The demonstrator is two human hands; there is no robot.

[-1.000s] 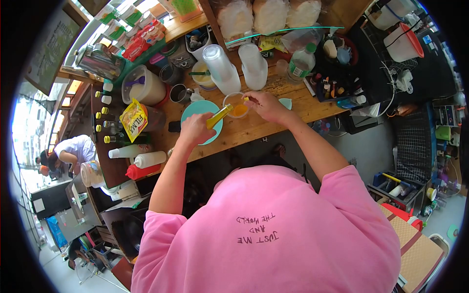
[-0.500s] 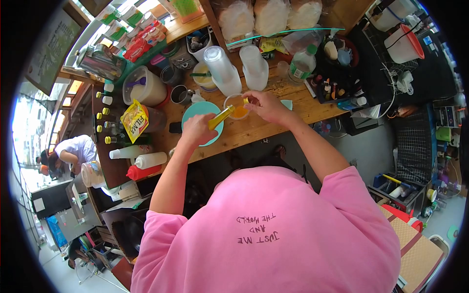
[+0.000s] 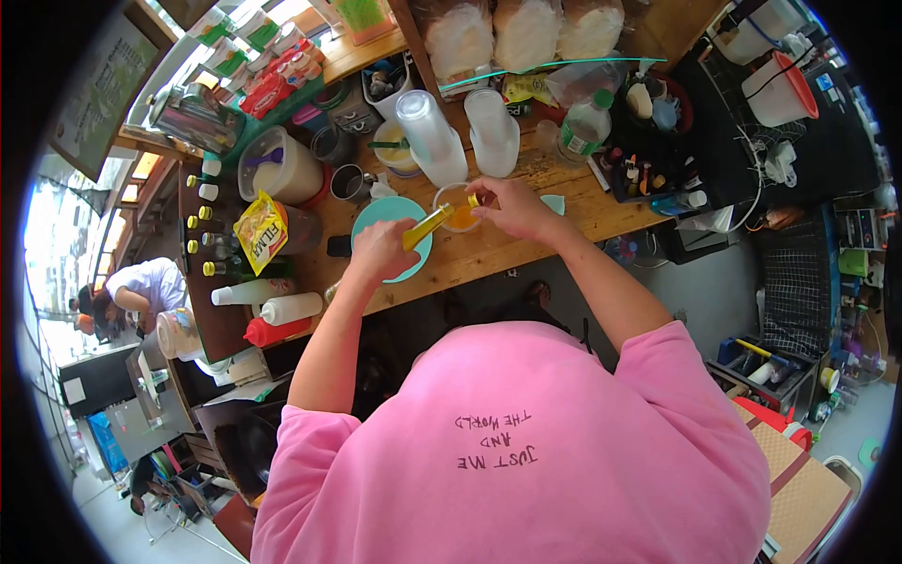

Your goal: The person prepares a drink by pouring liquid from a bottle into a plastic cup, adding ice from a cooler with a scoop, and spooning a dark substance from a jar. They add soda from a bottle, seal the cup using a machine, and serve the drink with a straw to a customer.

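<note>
My left hand [image 3: 381, 250] is wrapped round a slim bottle of yellow liquid [image 3: 426, 229]. The bottle is tilted, its mouth pointing over a clear plastic cup [image 3: 440, 196] with orange-yellow liquid in the bottom. Pinched in the fingers of my right hand [image 3: 510, 209], beside the cup's rim, is a small yellow bottle cap [image 3: 474, 200]. Beneath my left hand lies a turquoise plate or lid [image 3: 376, 211]. Whether liquid is flowing from the bottle is too small to tell.
Two stacks of plastic cups [image 3: 429, 136] stand behind the cup. On the left are a tub of white powder [image 3: 299, 179], a yellow FILMA pouch [image 3: 260, 232], squeeze bottles [image 3: 291, 307] and several yellow-capped bottles. A green-capped plastic bottle [image 3: 584, 127] stands at right.
Both hands keep nearly the same pose, the bottle still tilted over the cup. The whole view has shifted very slightly.
</note>
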